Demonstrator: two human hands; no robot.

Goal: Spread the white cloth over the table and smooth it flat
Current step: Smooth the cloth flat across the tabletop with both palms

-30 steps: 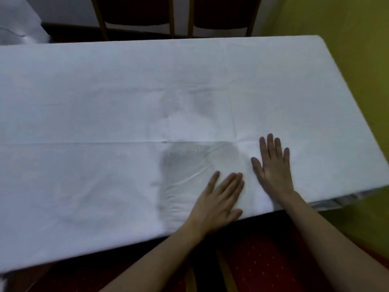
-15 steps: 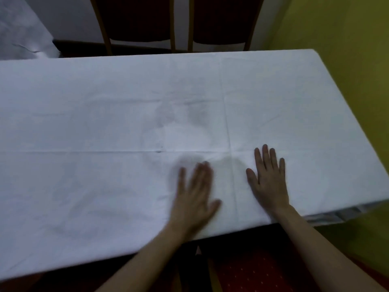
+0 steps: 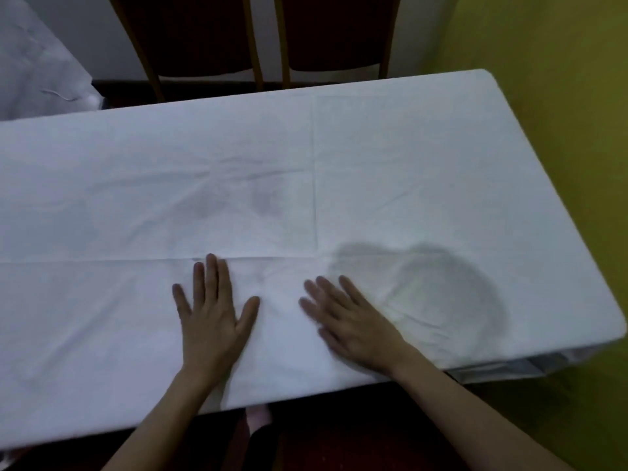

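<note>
Near the desk's front edge, left hand (image 3: 212, 321) and right hand (image 3: 353, 326) press flat, open, gripping nothing, smoothing white cloth (image 3: 390, 158); next sweep likely outward over wrinkles.

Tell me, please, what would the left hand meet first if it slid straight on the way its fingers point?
The left hand points toward the far edge. It would first cross the fold crease just past its fingertips, then bare white cloth; the way looks free up to the chairs beyond.

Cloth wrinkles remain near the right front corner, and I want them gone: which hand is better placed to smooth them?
Probably the right hand: it lies flat on the cloth beside the wrinkled patch. The left hand rests farther away, left of centre.
</note>
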